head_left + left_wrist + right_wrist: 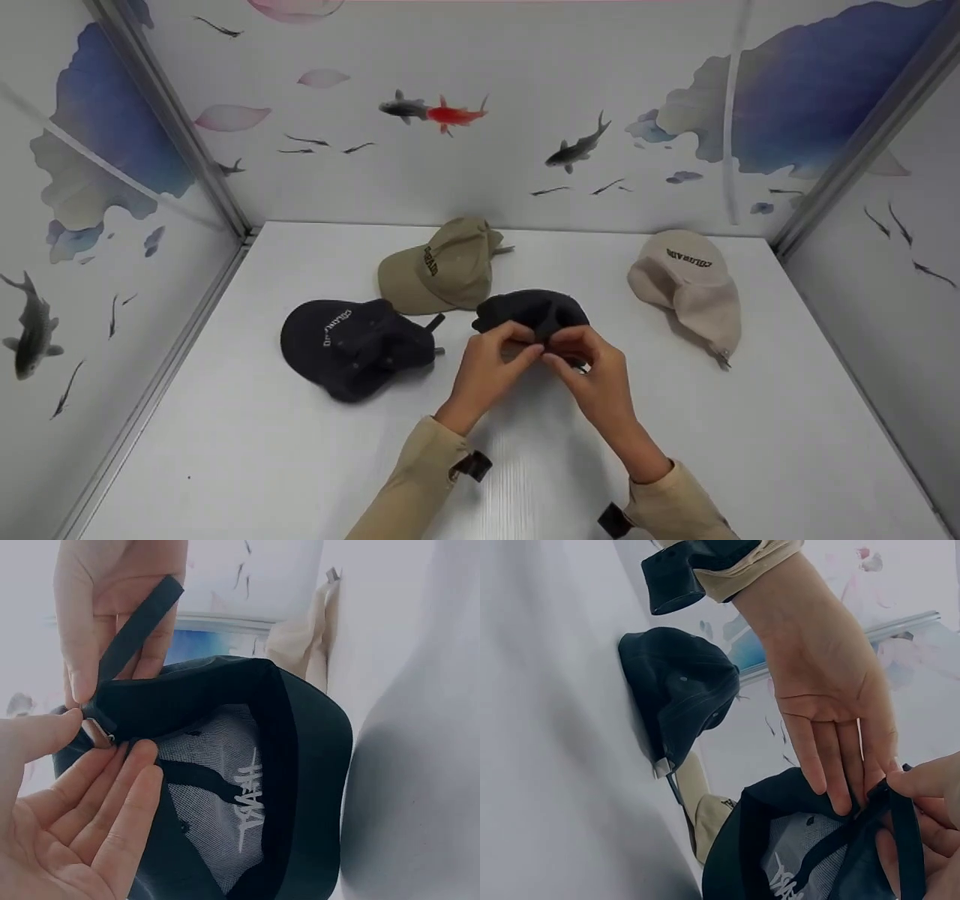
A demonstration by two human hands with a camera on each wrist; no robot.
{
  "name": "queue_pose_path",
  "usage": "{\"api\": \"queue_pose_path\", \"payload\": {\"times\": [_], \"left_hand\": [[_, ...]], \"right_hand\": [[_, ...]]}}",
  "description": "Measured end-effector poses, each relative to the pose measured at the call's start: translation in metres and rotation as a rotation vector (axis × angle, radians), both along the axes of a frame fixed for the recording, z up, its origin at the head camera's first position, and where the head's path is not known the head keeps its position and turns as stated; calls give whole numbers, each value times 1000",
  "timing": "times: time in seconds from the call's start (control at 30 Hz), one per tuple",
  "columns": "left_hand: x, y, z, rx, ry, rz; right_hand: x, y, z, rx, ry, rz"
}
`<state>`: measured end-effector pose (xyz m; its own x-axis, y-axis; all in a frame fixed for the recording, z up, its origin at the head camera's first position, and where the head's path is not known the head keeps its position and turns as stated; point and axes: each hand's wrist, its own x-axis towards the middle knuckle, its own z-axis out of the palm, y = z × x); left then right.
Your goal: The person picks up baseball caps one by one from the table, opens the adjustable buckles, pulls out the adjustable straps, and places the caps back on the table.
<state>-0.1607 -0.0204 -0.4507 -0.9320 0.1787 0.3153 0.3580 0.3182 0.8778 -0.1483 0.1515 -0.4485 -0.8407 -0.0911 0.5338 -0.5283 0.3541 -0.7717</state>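
Note:
A black baseball cap [529, 306] is held above the middle of the white table. Its mesh-lined inside [217, 787], with white lettering, faces the left wrist view. My left hand [486, 369] pinches the cap's back closure by a small metal buckle [97, 733]; its other fingers are extended beside the opening. My right hand [600, 375] pinches the dark adjustment strap [142, 628] at the same closure. The strap's free end sticks out past the right fingers. Both hands' fingertips nearly meet there, and they partly cover the buckle.
A dark cap [356, 349] with white lettering lies to the left on the table [757, 442]. An olive-tan cap [457, 270] sits behind, near the back wall. At the right rear is a beige cap [686, 281]. Printed panels [480, 172] enclose the table's back and sides.

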Motion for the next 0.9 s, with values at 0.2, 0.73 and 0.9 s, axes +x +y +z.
{"api": "queue_pose_path", "payload": {"times": [0.2, 0.73, 0.9], "left_hand": [[-2, 1, -2, 9, -10, 0], [-1, -1, -3, -79, 26, -15], [-1, -2, -4, -129, 58, 31]], "right_hand": [[-2, -2, -5, 49, 69, -19], [4, -10, 6, -12, 124, 35], [-1, -6, -6, -63, 79, 75]]}}
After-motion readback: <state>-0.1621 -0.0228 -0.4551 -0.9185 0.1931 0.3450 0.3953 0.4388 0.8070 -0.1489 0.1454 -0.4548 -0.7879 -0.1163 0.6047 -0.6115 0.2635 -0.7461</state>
